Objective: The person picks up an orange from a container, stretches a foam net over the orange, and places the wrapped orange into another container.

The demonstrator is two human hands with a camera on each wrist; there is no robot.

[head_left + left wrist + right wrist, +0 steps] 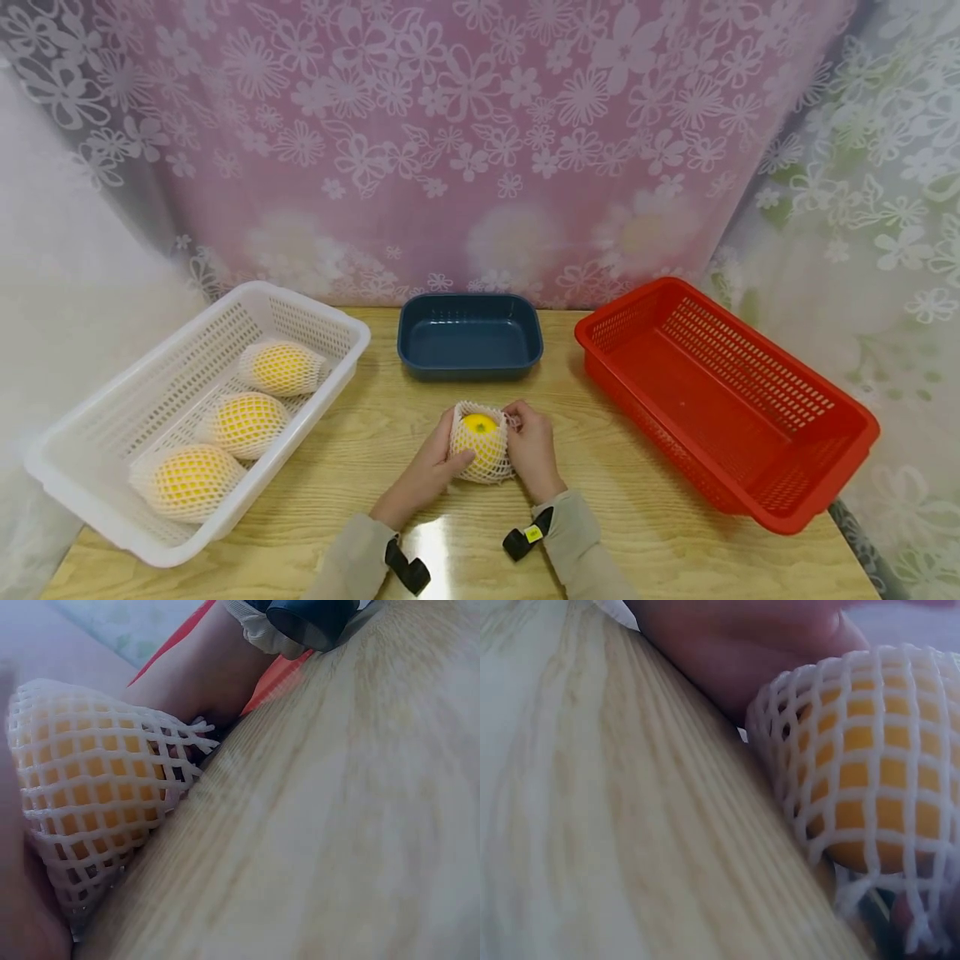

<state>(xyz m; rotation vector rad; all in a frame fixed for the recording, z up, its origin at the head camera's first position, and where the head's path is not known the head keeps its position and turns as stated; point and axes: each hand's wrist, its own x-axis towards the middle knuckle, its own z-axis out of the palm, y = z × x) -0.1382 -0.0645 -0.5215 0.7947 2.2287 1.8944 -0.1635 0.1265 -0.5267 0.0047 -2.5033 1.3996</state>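
A round yellow fruit [480, 424] sits on the wooden table inside a white foam net [487, 462]. The net gapes at the top, so the fruit's greenish centre shows. My left hand [429, 467] holds the netted fruit from the left, its thumb across the front. At the right, my right hand [534, 448] pinches the net's edge, with some fingertips hidden behind it. In the left wrist view the net [94, 780] fits round the fruit and has loose strand ends. The right wrist view shows the fruit [870, 787] through the mesh, close to the table.
A white basket [292, 446] on the left holds three yellow fruits in foam nets. Behind the hands stands a dark blue basin [471, 371]. To the right is a red basket [645, 425] with slotted walls. A pink floral curtain [465, 167] hangs at the back.
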